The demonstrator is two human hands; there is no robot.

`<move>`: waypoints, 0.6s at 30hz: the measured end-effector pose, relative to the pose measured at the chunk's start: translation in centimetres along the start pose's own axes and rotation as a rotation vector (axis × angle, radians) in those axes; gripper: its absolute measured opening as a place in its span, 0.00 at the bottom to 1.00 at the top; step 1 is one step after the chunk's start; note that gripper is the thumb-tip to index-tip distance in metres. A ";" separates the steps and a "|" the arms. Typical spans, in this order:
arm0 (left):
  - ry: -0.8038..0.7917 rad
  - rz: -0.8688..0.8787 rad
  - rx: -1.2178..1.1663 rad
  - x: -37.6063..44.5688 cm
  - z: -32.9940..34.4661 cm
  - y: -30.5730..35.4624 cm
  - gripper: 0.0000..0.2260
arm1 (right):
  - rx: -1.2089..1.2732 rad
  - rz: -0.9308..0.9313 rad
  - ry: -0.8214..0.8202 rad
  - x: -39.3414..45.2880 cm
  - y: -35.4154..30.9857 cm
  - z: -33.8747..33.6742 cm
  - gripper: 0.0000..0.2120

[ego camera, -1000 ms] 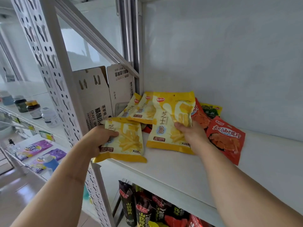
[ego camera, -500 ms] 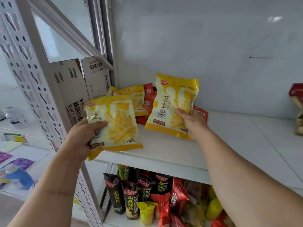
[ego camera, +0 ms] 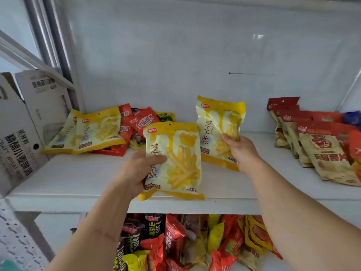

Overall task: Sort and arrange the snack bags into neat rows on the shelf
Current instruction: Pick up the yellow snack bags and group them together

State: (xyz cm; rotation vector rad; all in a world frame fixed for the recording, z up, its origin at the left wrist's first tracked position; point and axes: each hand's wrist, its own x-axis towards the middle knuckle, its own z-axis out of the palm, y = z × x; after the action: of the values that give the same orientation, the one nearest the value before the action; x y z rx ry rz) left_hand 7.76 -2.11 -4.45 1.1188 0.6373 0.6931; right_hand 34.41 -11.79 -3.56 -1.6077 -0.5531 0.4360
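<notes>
Above the shelf [ego camera: 82, 173] middle we hold two upright fry bags: left hand [ego camera: 136, 173] grips the nearer bag [ego camera: 175, 163], right hand [ego camera: 240, 149] pinches the farther bag [ego camera: 218, 124]. Bare shelf lies right beneath both, between the left pile [ego camera: 101, 130] and the right row [ego camera: 312, 143].

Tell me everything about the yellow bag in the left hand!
The front bag is a glossy plastic packet, yellow along the top and bottom edges and creamy white in the middle. It shows a picture of golden fries, a small red logo near the top and big Chinese writing down its left side. It looks sealed and puffy. The left hand grips its left edge, thumb across the front, holding it upright above the front of the shelf. Nothing else seems to touch it.
</notes>
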 end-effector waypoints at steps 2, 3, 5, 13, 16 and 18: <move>-0.038 -0.005 0.002 1.6 2.9 -0.5 0.10 | -0.028 -0.024 0.038 1.6 0.3 -2.7 0.11; -0.049 -0.010 0.001 2.4 4.4 -0.8 0.10 | -0.038 -0.026 0.053 2.5 0.6 -4.0 0.11; -0.067 -0.018 -0.004 4.1 7.5 -1.6 0.10 | -0.045 -0.032 0.072 4.8 1.2 -6.4 0.13; -0.060 -0.071 0.005 10.8 17.9 -4.5 0.13 | -0.108 0.008 0.054 13.8 3.2 -13.3 0.17; -0.052 -0.067 -0.009 12.6 20.5 -5.3 0.12 | -0.134 0.006 0.014 16.9 3.9 -14.7 0.15; -0.049 -0.074 -0.012 13.6 21.6 -5.9 0.12 | -0.145 0.005 -0.018 18.4 4.3 -15.2 0.13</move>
State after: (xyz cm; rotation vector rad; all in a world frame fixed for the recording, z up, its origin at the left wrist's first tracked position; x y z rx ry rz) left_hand 33.67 -5.69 -4.84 1.0924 0.6288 0.6044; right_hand 58.55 -13.58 -5.38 -1.7460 -0.6061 0.4227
